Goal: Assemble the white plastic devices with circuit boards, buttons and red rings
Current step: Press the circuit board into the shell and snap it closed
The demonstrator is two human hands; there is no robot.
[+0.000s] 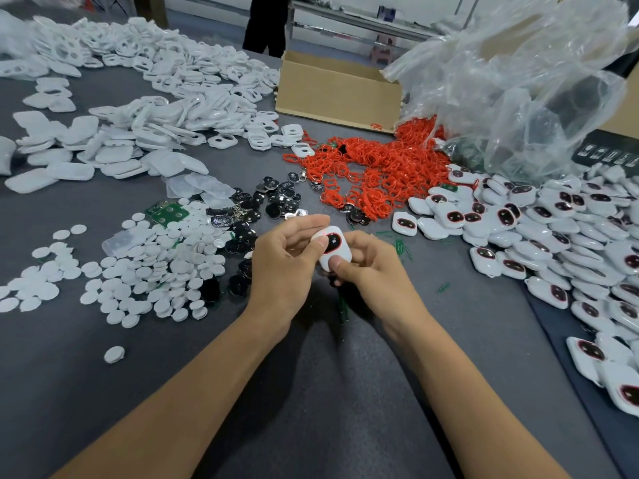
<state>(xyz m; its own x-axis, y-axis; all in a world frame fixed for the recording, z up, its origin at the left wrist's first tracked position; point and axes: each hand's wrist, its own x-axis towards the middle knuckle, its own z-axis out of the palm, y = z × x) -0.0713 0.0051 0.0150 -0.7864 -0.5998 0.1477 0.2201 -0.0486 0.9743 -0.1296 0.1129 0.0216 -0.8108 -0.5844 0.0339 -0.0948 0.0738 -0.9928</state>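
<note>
Slippage is the likely risk: the left hand (287, 262) pinches the small white plastic device (332, 246) with its red-ringed dark window at frame centre, above the grey worktop (311, 375); uneven thumb pressure could unseat the ring, while the right hand (375, 271) grips its lower end, thumb curled on top.

Bright, even overhead light, soft shadows beneath the hands, wide-angle bending and blur toward the edges

Two bare forearms, left hand (284, 267) and right hand (374, 275), short nails
</note>
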